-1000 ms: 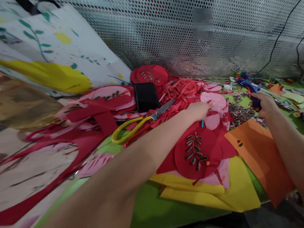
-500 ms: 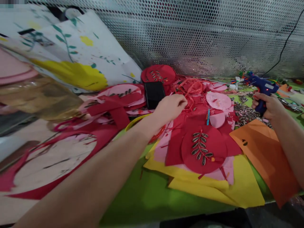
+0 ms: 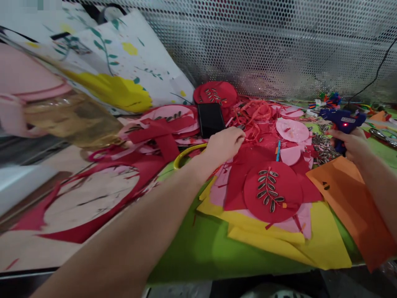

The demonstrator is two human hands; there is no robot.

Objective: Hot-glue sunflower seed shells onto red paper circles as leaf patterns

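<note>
My left hand (image 3: pixel 226 145) is closed, fingers curled downward beside a heap of red paper scraps (image 3: pixel 256 111). Whatever it may pinch is hidden from me. In my right hand (image 3: pixel 352 142) is a blue hot glue gun (image 3: pixel 344 119), gripped by its handle, with a red light lit and the nozzle pointing left. Between my hands lies a round red paper disc (image 3: pixel 291 194) bearing a sprig of sunflower seed shells (image 3: pixel 267 188) along a thin red stem. Under it are sheets of red, pink and yellow paper (image 3: pixel 328 244).
Loose seed shells (image 3: pixel 324 149) lie below the glue gun, near an orange sheet (image 3: pixel 356 207). A black phone (image 3: pixel 211 120) rests beyond my left hand. Yellow-handled scissors or a ring (image 3: pixel 182 156) shows beside my forearm. A pink-lidded jar (image 3: pixel 74 118) and patterned bag (image 3: pixel 124 62) stand left.
The view has turned slightly left. My left hand has drawn back a little toward me and left, still closed. The glue gun has come slightly lower and left over the table.
</note>
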